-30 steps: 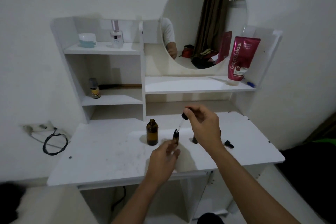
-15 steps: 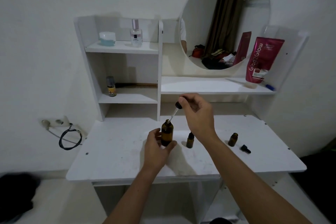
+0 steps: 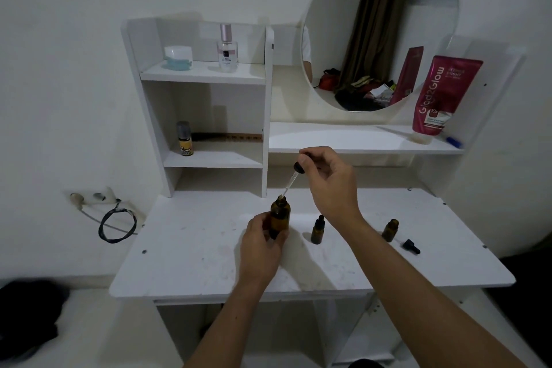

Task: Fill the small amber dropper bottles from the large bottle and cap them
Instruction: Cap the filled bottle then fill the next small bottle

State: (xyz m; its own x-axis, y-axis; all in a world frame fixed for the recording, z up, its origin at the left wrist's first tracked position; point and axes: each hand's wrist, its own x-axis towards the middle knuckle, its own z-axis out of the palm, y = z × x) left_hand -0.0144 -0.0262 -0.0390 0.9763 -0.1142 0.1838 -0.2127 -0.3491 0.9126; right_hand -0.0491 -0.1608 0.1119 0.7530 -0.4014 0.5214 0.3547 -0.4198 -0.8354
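Note:
The large amber bottle (image 3: 280, 215) stands uncapped on the white dressing table (image 3: 191, 263), and my left hand (image 3: 261, 245) grips its lower body. My right hand (image 3: 327, 182) pinches the black bulb of a glass dropper (image 3: 294, 178), which slants down with its tip at the large bottle's mouth. A small amber bottle with a black top (image 3: 317, 230) stands just right of the large one. Another small amber bottle (image 3: 390, 229) stands open further right, with a loose black dropper cap (image 3: 411, 246) lying beside it.
Shelves behind hold a perfume bottle (image 3: 227, 49), a pale jar (image 3: 178, 58), a small yellow-labelled bottle (image 3: 185, 138) and a comb (image 3: 228, 137). A pink tube (image 3: 441, 95) leans beside the round mirror (image 3: 379, 30). A black cable (image 3: 116, 225) hangs off the table's left side.
My left hand left the small bottle and took hold of the large bottle. My right hand carried the dropper from the small bottle over to the large bottle's mouth.

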